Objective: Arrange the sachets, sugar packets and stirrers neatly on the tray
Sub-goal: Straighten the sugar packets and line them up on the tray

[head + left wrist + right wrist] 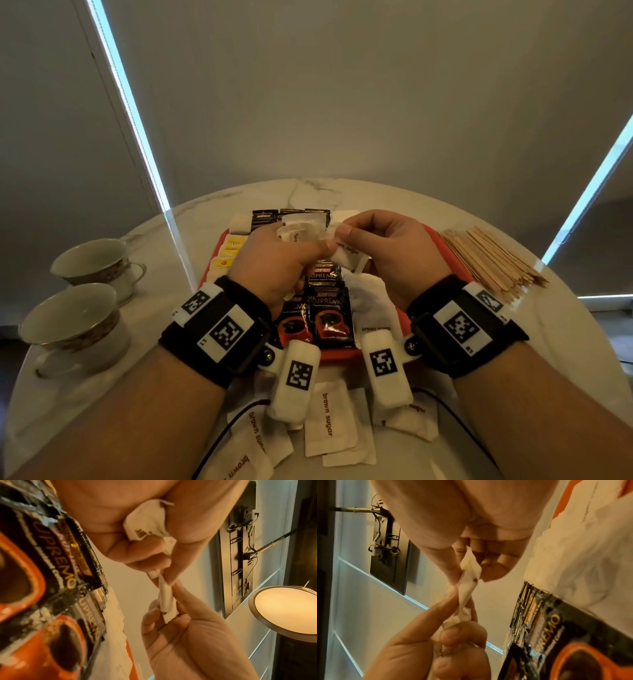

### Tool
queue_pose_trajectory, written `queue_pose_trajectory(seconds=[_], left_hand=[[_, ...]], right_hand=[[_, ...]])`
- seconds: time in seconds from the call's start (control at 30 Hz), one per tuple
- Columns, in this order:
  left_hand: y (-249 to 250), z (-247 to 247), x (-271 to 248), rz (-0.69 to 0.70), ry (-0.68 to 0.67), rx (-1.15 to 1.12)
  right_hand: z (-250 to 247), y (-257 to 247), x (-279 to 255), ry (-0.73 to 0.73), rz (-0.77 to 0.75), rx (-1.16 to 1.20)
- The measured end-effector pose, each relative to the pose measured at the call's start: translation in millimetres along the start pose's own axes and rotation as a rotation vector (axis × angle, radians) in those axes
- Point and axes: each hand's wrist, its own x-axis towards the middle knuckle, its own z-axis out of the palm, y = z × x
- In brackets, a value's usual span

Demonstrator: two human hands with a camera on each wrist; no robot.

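Observation:
Both hands hover over the red tray [342, 353]. My left hand [308, 246] grips a small bunch of white brown-sugar packets [301, 228], crumpled in its palm [145, 523]. My right hand [346, 240] pinches one more brown-sugar packet [352, 257] between thumb and fingers. In the wrist views the left fingertips hold that packet's [167, 601] other end. Black coffee sachets [330, 315] lie in rows on the tray, with yellow sachets [229, 250] at its left. Wooden stirrers [489, 260] lie heaped on the table right of the tray.
Several loose brown-sugar packets [329, 421] lie on the marble table [565, 342] near its front edge, under my wrists. Two teacups [96, 267] [72, 322] stand at the left. More white packets [373, 308] rest on the tray's right side.

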Motion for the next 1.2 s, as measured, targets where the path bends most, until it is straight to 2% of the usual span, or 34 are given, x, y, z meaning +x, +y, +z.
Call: queue_pose_trajectory(seconds=[0.13,0.23,0.33,0.43,0.53,0.63,0.8,1.0,1.1,1.2], left_hand=[[0.7,2.2,1.2,-0.061,0.056,-0.182],[0.8,4.6,0.1,-0.057,0.067,-0.218],[1.7,6.8,-1.1,-0.051,0.054,-0.224],[5.0,3.5,0.1,-0.080,0.047,-0.269],[6.3,-1.2,2.4,-0.100,0.051,-0.296],[6.7,-1.8,2.6,-0.096,0.054,-0.277],[5.9,-1.0,2.4,-0.102,0.061,-0.269],[6.6,-2.1,2.1,-0.112,0.056,-0.270],[6.0,-1.8,2.9,-0.118,0.060,-0.271],[6.6,-1.9,3.9,-0.137,0.050,-0.278]], right_hand=[[-3.6,-6.3,-1.9,0.000,0.073,0.104],[-9.5,-11.9,-2.5,-0.009,0.128,0.113],[-23.0,-12.6,-0.9,0.094,0.151,0.088],[-44.8,-5.2,-2.8,0.198,0.275,-0.005],[-69.2,6.6,-7.1,0.268,0.445,-0.204],[-85.9,13.6,-8.8,0.316,0.533,-0.320],[-90.2,12.6,-5.6,0.291,0.588,-0.436],[-88.4,10.3,-3.7,0.282,0.598,-0.434],[-87.6,10.9,-5.1,0.295,0.570,-0.398],[-85.3,15.8,-6.7,0.362,0.473,-0.400]])
